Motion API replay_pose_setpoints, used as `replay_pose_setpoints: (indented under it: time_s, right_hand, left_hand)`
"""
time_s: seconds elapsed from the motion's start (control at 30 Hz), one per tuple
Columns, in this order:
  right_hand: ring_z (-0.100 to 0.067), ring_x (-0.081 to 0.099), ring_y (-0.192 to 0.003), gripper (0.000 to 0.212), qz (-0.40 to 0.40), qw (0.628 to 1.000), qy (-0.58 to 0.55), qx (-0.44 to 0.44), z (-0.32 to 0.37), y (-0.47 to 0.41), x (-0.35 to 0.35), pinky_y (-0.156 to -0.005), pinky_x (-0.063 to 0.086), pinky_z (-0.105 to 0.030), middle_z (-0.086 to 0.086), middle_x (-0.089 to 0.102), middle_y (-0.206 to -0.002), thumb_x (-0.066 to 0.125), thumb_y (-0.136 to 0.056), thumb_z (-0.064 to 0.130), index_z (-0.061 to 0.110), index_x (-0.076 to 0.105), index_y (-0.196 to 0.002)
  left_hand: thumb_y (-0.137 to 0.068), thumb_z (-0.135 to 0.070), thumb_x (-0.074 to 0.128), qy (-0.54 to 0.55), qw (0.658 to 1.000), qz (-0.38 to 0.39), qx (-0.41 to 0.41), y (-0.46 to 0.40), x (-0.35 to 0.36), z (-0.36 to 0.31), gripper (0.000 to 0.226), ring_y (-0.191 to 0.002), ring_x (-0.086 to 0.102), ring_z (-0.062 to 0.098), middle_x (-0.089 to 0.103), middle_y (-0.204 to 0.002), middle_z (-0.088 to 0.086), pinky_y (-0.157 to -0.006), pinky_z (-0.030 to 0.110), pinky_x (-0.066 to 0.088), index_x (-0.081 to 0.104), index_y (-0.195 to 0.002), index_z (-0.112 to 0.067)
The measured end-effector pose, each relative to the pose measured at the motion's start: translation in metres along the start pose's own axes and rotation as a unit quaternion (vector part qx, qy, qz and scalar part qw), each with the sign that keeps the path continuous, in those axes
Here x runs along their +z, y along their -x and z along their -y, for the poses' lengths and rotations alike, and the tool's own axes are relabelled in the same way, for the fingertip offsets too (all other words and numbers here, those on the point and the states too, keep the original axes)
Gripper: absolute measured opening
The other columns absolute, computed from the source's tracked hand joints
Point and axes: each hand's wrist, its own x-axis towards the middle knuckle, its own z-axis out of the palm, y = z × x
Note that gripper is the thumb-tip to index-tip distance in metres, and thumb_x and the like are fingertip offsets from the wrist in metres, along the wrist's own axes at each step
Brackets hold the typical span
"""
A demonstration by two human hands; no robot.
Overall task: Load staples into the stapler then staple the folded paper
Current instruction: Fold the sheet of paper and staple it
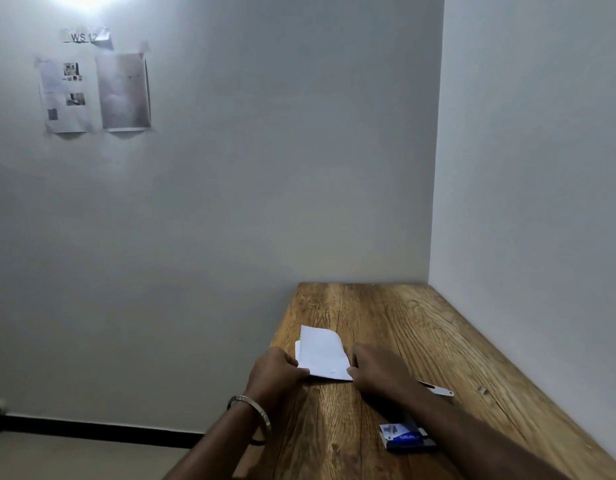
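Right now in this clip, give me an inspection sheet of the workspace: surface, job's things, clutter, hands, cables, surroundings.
Surface: wooden table set in a wall corner.
Job's things: folded paper flat on the table; blue staple box near the front edge; metal strip, possibly part of the stapler, mostly hidden behind the right arm.
Clutter: nothing seen.
Hands: left hand and right hand each pinch a near corner of the paper.
Cables: nothing seen.
Surroundings: grey walls, taped sheets under a label reading WS 12.
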Motion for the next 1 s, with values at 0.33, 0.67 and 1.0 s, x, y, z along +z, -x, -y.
replay_pose_setpoints:
  time_s: [0.33,0.67,1.0]
  right_hand:
    - [-0.013,0.059,-0.082,0.014,0.006,1.0,-0.002,0.005,0.0,0.001,-0.001,-0.069,0.044,-0.029,0.005,0.063,-0.091,0.058,-0.091,0.038,0.024,0.058,-0.094]
    - [-0.013,0.059,-0.084,0.017,0.007,1.0,-0.017,0.011,0.001,0.007,-0.007,-0.065,0.039,-0.029,0.004,0.065,-0.096,0.057,-0.091,0.039,0.023,0.058,-0.096]
    - [-0.012,0.068,-0.088,0.025,0.055,0.943,-0.306,0.118,0.002,-0.004,-0.019,-0.067,0.055,-0.022,-0.003,0.07,-0.101,0.066,-0.087,0.016,0.009,0.069,-0.11]
  left_hand:
    - [-0.087,-0.012,0.072,0.323,0.937,0.076,-0.114,0.003,0.003,-0.012,0.051,-0.092,0.069,0.029,0.064,-0.115,0.024,-0.072,0.034,0.059,0.049,-0.128,0.009]
    - [-0.087,0.003,0.067,0.39,0.9,0.113,-0.159,-0.001,0.008,-0.008,0.023,-0.069,0.072,0.027,0.067,-0.1,0.026,-0.054,0.029,0.06,0.054,-0.105,0.009]
    - [-0.086,0.004,0.068,0.412,0.891,0.097,-0.164,-0.003,0.008,-0.003,0.022,-0.084,0.069,0.029,0.058,-0.117,0.023,-0.046,0.025,0.056,0.058,-0.105,0.007]
